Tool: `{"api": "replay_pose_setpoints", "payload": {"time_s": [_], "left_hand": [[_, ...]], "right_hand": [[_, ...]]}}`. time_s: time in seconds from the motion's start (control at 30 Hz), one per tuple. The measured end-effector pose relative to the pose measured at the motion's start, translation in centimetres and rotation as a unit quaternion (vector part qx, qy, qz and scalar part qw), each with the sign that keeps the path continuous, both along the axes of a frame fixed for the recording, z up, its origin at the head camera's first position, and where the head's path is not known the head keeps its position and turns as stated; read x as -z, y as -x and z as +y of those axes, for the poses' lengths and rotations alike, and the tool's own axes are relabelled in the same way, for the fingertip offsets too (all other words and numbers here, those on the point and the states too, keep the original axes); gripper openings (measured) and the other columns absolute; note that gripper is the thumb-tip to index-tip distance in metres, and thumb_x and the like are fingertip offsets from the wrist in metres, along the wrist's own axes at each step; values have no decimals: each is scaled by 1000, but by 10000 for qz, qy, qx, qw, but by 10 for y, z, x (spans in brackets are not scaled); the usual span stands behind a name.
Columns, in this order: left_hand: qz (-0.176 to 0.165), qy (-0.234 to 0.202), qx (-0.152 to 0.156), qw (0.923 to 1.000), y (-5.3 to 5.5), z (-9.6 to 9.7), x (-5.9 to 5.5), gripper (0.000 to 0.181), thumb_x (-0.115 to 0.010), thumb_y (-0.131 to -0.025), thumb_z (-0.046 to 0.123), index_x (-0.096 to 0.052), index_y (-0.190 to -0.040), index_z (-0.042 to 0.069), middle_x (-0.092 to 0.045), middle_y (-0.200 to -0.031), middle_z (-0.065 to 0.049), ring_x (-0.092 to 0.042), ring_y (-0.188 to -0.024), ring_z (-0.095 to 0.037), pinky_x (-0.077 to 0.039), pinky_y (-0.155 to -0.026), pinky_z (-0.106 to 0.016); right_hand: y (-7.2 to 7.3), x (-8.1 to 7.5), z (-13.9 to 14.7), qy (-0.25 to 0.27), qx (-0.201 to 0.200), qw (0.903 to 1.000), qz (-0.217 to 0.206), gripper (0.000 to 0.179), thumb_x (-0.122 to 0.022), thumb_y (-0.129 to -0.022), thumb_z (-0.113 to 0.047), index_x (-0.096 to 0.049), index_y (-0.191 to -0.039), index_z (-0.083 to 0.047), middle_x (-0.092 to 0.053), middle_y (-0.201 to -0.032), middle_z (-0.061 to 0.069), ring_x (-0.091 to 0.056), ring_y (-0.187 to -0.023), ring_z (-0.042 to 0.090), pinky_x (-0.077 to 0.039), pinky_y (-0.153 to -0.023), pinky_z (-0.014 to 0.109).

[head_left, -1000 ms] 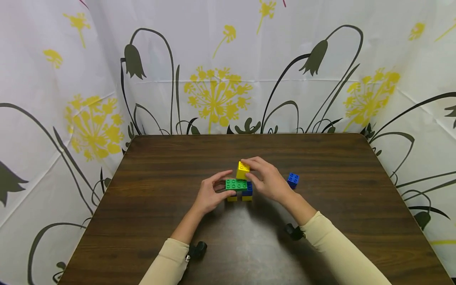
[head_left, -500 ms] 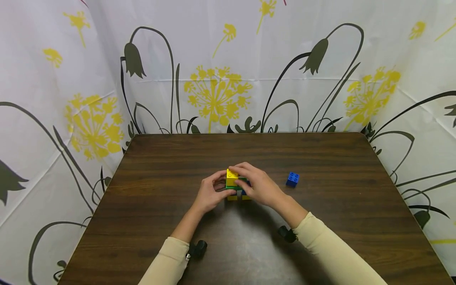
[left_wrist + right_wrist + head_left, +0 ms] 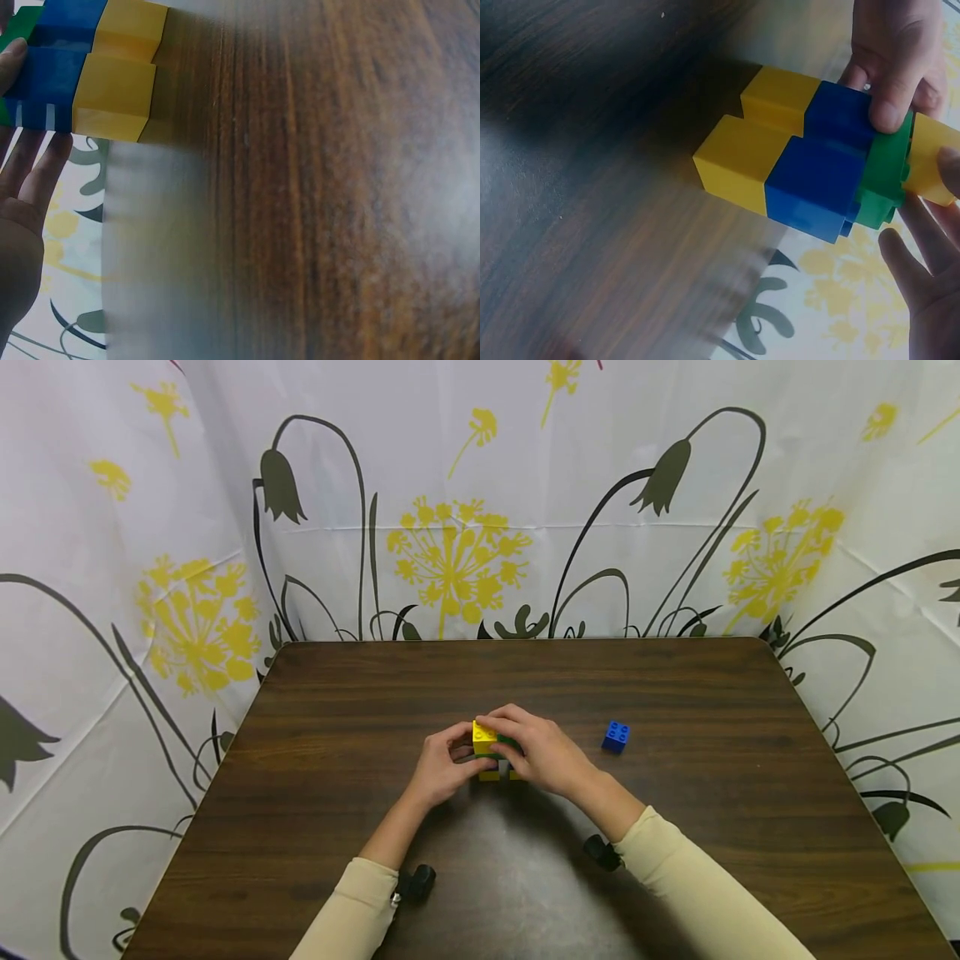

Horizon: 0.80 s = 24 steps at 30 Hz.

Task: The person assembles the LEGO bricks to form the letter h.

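Note:
My right hand [image 3: 551, 753] pinches a yellow toy building brick [image 3: 483, 737] at the top of a small brick structure. In the right wrist view, this brick is at the studs of a long green brick [image 3: 883, 180]; whether it is pressed fully down I cannot tell. The green brick spans two columns, each with a blue brick [image 3: 814, 184] above a yellow brick [image 3: 735, 161]. My left hand [image 3: 438, 770] holds the structure from the left, its thumb [image 3: 889, 112] on the near side around the blue and green bricks. The right hand partly hides the green brick in the head view.
A loose blue brick [image 3: 616, 737] with studs up lies on the brown wooden table [image 3: 337, 710], right of the structure. Behind the table's far edge hangs a white curtain [image 3: 480, 468] with a flower print. Dark wrist cameras sit on both wrists.
The right hand has carried the yellow brick left and down, from above the green brick's right part onto its left end. The left hand has stayed nearly still around the structure.

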<state>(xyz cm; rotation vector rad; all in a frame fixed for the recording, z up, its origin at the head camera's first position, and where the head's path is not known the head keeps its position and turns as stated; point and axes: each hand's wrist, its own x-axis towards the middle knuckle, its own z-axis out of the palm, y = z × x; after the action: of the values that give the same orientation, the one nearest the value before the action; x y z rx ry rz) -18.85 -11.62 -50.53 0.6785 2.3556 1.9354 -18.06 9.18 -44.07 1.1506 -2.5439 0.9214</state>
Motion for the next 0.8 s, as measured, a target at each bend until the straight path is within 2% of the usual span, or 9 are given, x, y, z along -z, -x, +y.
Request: {"api": "replay_pose_setpoints", "payload": {"time_s": [0.43,0.8], "left_hand": [[-27,148,-57,9999,0,0,-1,43,-81,-79,4,-66,-119,5,-67,-116,-10,-65,-109,-24,-53,-89,-33],[28,215,39,9998,1,-1,-3,45,-81,-79,5,-65,-121,6,-66,-117,-9,-65,-109,-23,-53,-89,-33]], "right_hand": [[0,-4,-1,-210,192,9995,-101,43,-71,-91,-12,-63,-134,-13,-59,-119,-2,-55,-75,11,-49,-65,22],[-1,-2,-2,-227,211,9995,-110,45,-72,-91,-12,-62,-135,-14,-59,-120,-2,-54,-71,9,-48,-63,21]]}}
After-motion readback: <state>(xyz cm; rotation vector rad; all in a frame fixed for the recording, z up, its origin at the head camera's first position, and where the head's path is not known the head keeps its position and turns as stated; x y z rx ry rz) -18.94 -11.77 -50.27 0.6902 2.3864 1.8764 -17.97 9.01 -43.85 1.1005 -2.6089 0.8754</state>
